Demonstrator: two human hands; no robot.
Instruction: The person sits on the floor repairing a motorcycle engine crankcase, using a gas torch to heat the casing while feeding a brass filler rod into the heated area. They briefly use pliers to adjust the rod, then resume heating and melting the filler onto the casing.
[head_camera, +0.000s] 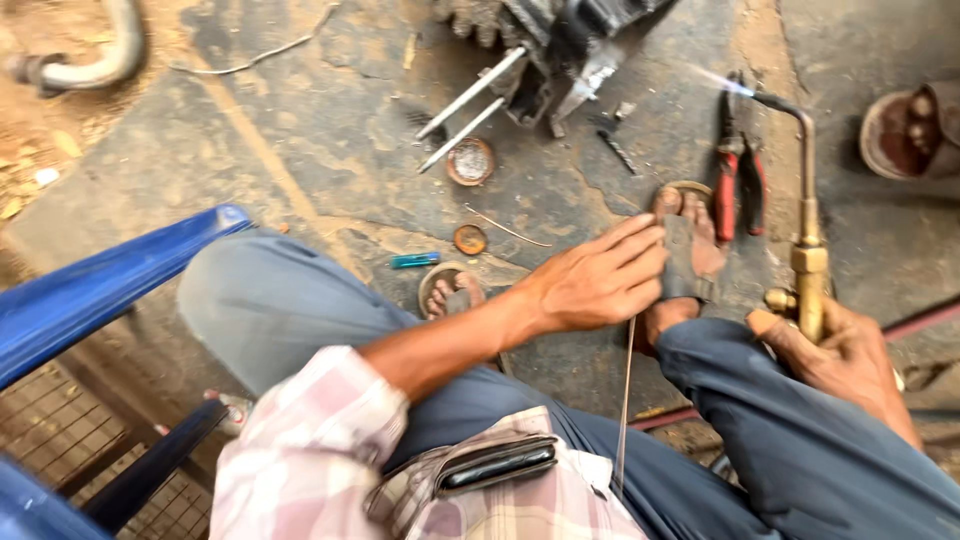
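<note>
Two hands (600, 280), one torch (805, 200), one pliers (738, 170)

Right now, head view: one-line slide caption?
Seated person: right hand holds lit brass torch, left hand holds thin rod.

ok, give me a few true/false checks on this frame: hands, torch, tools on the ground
1. The right hand grips a brass torch. True.
2. The torch is unlit. False: a small pale flame shows at its tip.
3. The left hand holds a thin rod. True: the rod hangs down from the hand, between the knees.
4. The pliers have blue handles. False: the handles are red, and the pliers lie on the ground beside the sandalled foot.
5. The blue lighter is in the left hand. False: it lies on the ground, apart from both hands.
</note>
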